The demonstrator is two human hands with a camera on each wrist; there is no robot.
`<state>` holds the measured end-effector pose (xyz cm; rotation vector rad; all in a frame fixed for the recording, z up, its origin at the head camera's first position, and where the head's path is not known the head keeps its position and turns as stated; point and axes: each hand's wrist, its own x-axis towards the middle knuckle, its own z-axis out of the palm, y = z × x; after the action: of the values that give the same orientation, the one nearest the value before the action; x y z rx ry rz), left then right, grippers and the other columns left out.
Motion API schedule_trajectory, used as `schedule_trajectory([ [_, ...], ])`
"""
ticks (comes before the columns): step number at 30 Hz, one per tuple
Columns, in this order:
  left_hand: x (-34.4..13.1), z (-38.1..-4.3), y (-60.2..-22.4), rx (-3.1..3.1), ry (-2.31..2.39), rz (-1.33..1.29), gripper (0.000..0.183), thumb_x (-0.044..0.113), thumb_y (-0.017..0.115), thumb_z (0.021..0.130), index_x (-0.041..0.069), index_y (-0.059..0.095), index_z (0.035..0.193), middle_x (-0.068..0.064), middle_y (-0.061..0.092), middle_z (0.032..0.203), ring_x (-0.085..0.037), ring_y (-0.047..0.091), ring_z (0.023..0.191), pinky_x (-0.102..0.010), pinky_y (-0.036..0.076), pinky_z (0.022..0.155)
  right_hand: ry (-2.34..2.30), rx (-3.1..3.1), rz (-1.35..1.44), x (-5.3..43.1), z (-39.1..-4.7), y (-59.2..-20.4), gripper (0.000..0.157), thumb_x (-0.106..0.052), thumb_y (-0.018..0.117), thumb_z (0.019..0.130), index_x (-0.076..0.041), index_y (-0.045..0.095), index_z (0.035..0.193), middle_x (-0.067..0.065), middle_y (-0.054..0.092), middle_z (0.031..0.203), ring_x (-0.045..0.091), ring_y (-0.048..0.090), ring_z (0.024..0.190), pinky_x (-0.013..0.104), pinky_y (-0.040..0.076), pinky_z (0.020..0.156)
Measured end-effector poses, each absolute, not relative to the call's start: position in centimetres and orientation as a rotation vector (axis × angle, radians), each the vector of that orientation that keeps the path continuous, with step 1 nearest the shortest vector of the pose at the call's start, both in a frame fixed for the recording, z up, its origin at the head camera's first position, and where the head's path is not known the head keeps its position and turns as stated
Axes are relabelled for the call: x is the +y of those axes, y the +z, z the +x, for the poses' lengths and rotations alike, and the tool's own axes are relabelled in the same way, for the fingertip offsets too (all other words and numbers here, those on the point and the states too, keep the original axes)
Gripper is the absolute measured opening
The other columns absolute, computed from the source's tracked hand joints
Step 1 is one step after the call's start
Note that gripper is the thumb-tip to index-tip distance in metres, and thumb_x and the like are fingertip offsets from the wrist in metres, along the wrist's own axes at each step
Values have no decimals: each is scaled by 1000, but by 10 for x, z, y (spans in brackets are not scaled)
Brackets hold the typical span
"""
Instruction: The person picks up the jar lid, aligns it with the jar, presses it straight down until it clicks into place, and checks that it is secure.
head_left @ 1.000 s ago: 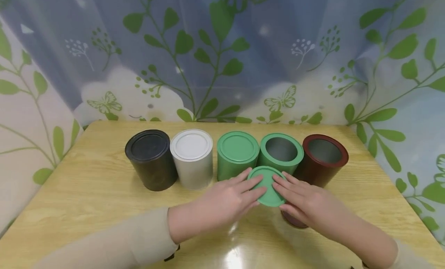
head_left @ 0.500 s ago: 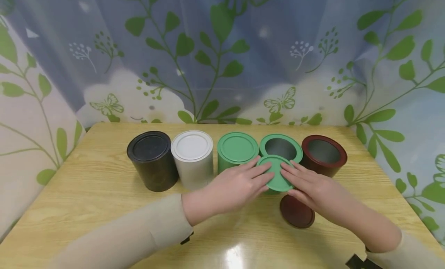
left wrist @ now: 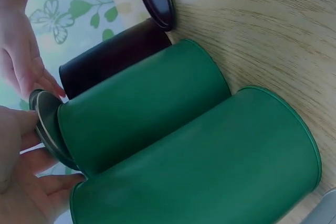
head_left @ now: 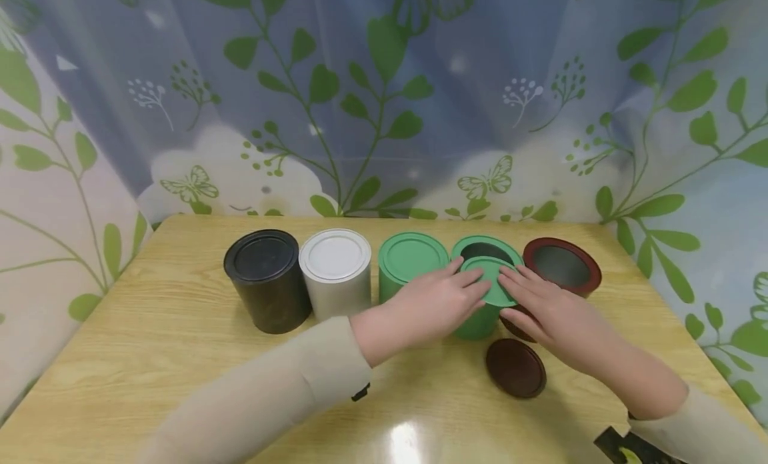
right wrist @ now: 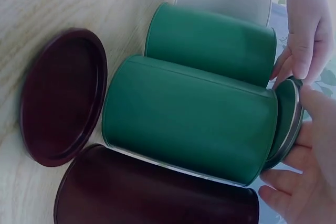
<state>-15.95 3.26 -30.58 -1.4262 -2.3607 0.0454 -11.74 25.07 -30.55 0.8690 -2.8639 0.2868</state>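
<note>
A round green lid [head_left: 493, 289] is held between both hands, tilted, partly over the mouth of an uncovered green can [head_left: 477, 325]. My left hand [head_left: 433, 305] pinches the lid's left edge, and my right hand [head_left: 561, 323] its right edge. In the left wrist view the lid [left wrist: 51, 121] stands at the can's rim, leaving a gap at one side. From the right wrist, the same lid [right wrist: 287, 116] shows with fingertips around its edge. A lidded green can [head_left: 414, 259] is just left of the uncovered one.
A black can [head_left: 270, 297] and a white can [head_left: 337, 284], both lidded, stand at the left. To the right is an uncovered dark red can [head_left: 593, 277]. Its matching dark red lid [head_left: 516, 369] lies flat on the wooden table [head_left: 162, 357], in front of the cans.
Both hands have carried the green lid away from the person and slightly right, from in front of the uncovered green can to over its mouth. More of the dark red lid shows.
</note>
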Motion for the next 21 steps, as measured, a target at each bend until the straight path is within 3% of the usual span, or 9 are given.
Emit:
schedule_trajectory([
  [6, 38, -165, -308, -2480, 89, -1383, 37, 32, 41, 101, 13, 55, 129, -5, 52, 134, -27, 46, 125, -36, 41, 98, 274, -2869, 850, 251, -126, -305, 49, -31, 52, 97, -3, 47, 137, 18, 44, 138, 36, 38, 128, 54, 39, 95],
  [14, 45, -172, -307, -2563, 132, -1342, 48, 39, 39, 100, 14, 45, 140, -5, 50, 135, -25, 44, 126, -36, 37, 102, 243, -2893, 841, 251, -135, -307, 50, -30, 50, 97, 0, 46, 137, 21, 42, 139, 39, 36, 129, 57, 35, 97],
  [21, 48, -180, -303, -2625, 160, -1309, 46, 39, 35, 101, 16, 46, 139, -8, 47, 138, -24, 41, 129, -36, 36, 103, 232, -2897, 834, 249, -143, -305, 49, -24, 55, 95, 1, 46, 136, 23, 42, 138, 40, 35, 129, 56, 36, 96],
])
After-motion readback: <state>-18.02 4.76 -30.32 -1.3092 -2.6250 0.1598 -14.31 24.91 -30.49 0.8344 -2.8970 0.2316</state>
